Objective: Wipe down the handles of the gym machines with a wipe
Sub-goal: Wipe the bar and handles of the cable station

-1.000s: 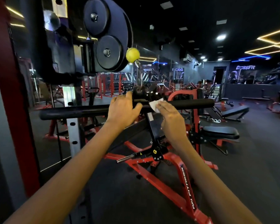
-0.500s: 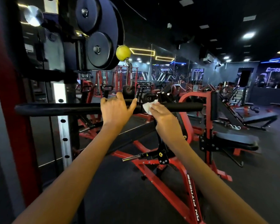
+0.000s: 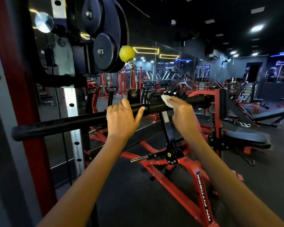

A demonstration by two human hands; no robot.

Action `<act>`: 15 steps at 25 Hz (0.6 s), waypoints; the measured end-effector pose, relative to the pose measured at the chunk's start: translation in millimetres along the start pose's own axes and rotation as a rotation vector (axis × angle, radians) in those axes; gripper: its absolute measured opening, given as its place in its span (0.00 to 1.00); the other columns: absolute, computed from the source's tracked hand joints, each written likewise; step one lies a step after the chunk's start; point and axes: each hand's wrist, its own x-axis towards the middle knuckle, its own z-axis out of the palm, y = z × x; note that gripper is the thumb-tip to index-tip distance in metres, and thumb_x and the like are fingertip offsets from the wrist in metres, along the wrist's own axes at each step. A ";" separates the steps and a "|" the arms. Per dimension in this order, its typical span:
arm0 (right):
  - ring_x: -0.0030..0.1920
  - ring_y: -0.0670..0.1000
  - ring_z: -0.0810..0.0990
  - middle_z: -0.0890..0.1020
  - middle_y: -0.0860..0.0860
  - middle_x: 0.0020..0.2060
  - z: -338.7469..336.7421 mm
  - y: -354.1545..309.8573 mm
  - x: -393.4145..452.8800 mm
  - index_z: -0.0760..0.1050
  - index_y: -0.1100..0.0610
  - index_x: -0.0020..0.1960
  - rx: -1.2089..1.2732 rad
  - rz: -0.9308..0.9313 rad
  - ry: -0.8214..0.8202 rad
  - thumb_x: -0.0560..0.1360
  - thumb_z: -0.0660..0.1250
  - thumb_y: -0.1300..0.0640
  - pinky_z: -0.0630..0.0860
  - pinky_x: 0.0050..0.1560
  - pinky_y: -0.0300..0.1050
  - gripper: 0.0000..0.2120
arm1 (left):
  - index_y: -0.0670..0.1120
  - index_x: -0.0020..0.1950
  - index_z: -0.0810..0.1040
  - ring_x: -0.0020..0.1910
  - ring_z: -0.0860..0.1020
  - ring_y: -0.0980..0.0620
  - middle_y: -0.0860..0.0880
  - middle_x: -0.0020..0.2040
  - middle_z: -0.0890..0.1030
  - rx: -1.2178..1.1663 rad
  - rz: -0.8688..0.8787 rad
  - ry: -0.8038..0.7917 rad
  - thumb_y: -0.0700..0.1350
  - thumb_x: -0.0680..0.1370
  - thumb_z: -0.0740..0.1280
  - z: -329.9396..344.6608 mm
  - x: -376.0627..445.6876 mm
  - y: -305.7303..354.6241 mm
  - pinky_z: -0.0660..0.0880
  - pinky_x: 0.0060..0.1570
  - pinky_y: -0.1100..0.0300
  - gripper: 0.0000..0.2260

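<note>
Head view, left hand (image 3: pixel 121 118) grips padded bar (image 3: pixel 61 125), right hand (image 3: pixel 181 108) presses wipe (image 3: pixel 166 100), mirrored gym, dark floor (image 3: pixel 261 185)

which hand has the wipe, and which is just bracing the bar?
The right hand presses the white wipe onto the black pulldown bar, right of the carabiner. The left hand holds no wipe; it only grips the bar.
</note>
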 end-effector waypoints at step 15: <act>0.61 0.60 0.76 0.79 0.60 0.58 7.0 -48.8 -28.3 0.75 0.66 0.61 -0.115 -0.313 0.139 0.63 0.62 0.77 0.64 0.67 0.53 0.27 | 0.39 0.39 0.72 0.24 0.76 0.47 0.46 0.26 0.76 -0.094 0.049 0.077 0.72 0.70 0.54 -20.5 -12.9 -37.2 0.72 0.28 0.59 0.34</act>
